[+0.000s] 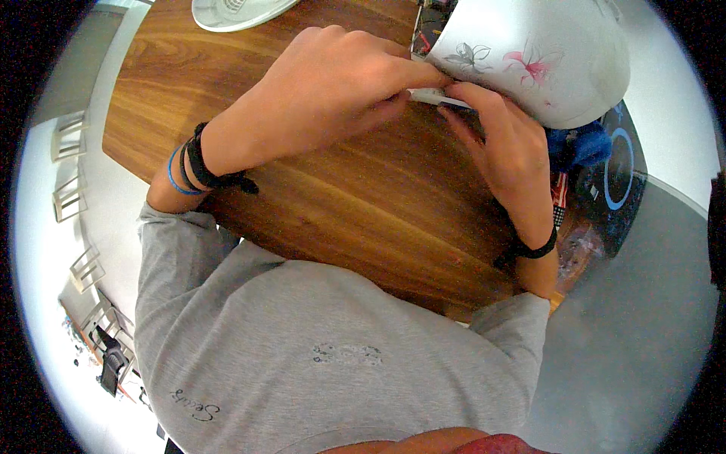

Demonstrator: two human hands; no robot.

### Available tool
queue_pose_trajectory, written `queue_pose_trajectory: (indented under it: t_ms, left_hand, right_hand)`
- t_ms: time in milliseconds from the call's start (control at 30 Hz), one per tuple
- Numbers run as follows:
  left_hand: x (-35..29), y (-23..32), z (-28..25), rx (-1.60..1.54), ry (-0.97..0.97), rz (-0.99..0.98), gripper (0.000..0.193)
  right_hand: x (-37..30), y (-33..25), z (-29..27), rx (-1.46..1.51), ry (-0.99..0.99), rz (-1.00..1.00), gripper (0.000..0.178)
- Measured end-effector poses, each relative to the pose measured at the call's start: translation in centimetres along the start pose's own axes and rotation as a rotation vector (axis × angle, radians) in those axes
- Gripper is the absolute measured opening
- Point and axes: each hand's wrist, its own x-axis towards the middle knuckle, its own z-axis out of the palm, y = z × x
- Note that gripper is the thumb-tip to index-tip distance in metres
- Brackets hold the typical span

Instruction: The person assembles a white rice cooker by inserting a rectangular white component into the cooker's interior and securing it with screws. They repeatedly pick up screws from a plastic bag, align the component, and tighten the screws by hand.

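Both hands meet over the far right part of the wooden table, around a small, thin white piece [434, 97]. My right hand [505, 140] pinches this piece between thumb and fingers. Across from it, my left hand [342, 79] has its fingers closed at the other end of the piece. Fingers cover much of it, so its kind cannot be made out. Just beyond my right hand stands a large white rounded object [560, 53] with pink and grey flowers printed on its smooth side.
The brown wood-grain table [363, 204] spreads beneath my arms. A white oval dish-like object [249, 13] lies at the far edge. To the right are a blue cloth-like bundle [581, 147], a black item with a blue ring [620, 170] and crumpled clear plastic [581, 253]. Chairs [70, 200] stand off left.
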Motion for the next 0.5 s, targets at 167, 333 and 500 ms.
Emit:
queue_pose_trajectory:
  t_ms: [167, 333, 500]
  left_hand:
    - [-0.3, 0.6, 0.8, 0.116, 0.019, -0.051, 0.062]
    - [0.7, 0.4, 1.5, -0.066, 0.095, -0.029, 0.054]
    - [1.2, -0.6, 2.4, -0.214, 0.194, 0.012, 0.046]
  right_hand:
    - [0.3, 0.3, -0.3, 0.014, 0.040, 0.005, 0.040]
    - [0.3, 0.6, -0.4, 0.130, 0.140, 0.040, 0.039]
    - [0.8, 0.8, -0.4, 0.121, 0.168, 0.019, 0.041]
